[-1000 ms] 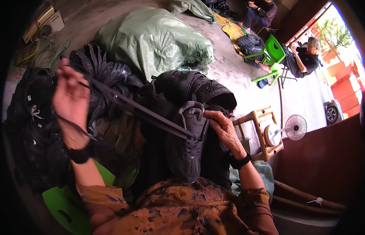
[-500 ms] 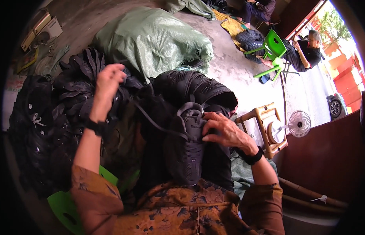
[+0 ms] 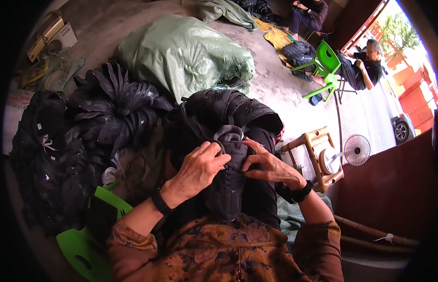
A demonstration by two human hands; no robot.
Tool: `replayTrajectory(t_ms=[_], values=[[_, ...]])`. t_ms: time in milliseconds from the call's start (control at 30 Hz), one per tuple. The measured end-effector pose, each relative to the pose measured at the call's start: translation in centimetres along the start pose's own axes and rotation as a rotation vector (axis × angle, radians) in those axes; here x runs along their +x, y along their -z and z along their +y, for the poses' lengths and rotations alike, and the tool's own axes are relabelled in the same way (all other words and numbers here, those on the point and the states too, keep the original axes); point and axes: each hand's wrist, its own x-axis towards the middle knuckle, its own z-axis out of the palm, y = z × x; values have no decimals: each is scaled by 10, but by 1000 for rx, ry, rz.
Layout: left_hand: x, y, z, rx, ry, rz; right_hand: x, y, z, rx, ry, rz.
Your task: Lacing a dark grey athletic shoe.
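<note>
A black shoe (image 3: pixel 227 188) lies lengthwise on my lap, its tongue end pointing away from me. My left hand (image 3: pixel 199 167) grips the shoe's upper on the left side, fingers curled near the tongue. From the right, my right hand (image 3: pixel 268 164) pinches the same top part of the shoe. Both wrists wear black bands. A black lace is hard to make out between the fingers. Just beyond the shoe is a heap of black shoes (image 3: pixel 228 110).
A pile of black shoe insoles (image 3: pixel 111 108) and black shoe parts (image 3: pixel 40 160) lies at my left. Behind is a big green sack (image 3: pixel 186 51). A green plastic stool (image 3: pixel 87 235) sits lower left. A wooden stool (image 3: pixel 318 155) and small fan (image 3: pixel 358 149) stand right. Two people sit far right near a green chair (image 3: pixel 325 61).
My left hand, earlier raised far left pulling a long black lace taut, has come back down onto the shoe. The right hand stayed on the shoe.
</note>
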Motion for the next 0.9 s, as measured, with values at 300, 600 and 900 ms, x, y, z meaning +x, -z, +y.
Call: replayTrajectory(t_ms=[300, 600, 900], values=[[9, 8, 8, -2, -17, -73, 0, -17, 6, 36, 25, 175], [10, 20, 15, -104, 233, -263, 2, -24, -1, 29, -73, 254], [9, 10, 15, 141, -90, -74, 8, -34, -1, -91, -83, 338]])
